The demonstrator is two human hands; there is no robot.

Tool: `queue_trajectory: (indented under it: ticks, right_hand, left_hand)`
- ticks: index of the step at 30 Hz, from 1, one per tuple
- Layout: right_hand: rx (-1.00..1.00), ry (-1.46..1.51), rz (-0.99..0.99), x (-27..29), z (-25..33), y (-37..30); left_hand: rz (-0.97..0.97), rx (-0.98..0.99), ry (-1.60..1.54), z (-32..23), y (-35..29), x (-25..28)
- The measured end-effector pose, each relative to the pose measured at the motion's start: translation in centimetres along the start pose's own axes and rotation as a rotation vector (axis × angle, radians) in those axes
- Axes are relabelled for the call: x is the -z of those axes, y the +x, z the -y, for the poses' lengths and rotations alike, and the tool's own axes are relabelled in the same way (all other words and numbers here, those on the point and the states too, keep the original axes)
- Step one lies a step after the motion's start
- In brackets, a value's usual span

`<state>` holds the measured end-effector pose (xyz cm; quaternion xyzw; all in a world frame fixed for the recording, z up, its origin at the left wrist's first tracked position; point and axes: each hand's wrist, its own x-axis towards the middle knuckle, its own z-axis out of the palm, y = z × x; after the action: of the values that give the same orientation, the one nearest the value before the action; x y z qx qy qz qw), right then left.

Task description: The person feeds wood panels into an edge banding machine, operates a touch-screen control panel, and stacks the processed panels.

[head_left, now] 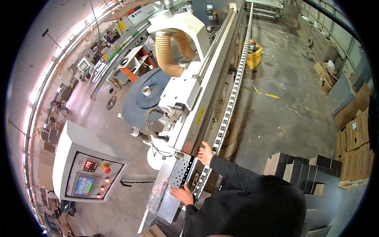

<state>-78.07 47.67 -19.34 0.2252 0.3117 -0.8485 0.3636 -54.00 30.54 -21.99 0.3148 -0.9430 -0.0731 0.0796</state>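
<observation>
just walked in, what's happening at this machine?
A person in a dark top leans over a long woodworking machine. The left hand rests flat on the perforated infeed plate; the right hand touches the machine's guide rail. A control panel stands to their left, dark panels stacked to their right.

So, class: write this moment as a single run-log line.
left hand: flat on perforated metal plate | right hand: on machine's front edge | control panel: left | stacked boards: right
</observation>
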Motion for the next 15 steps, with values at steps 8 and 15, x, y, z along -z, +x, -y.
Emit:
queue_trajectory:
  ticks: [8, 15]
  right_hand:
    - [0.536, -0.759, -0.099, 4.6, -1.8, -0.2]
    - [0.825, -2.125, 0.31, 8.7, -3.8, -4.7]
  left_hand:
    - [-0.145, -0.047, -0.121, 2.4, -0.6, -0.5]
    - [-0.085, 0.001, 0.036, 14.7, -8.5, 14.1]
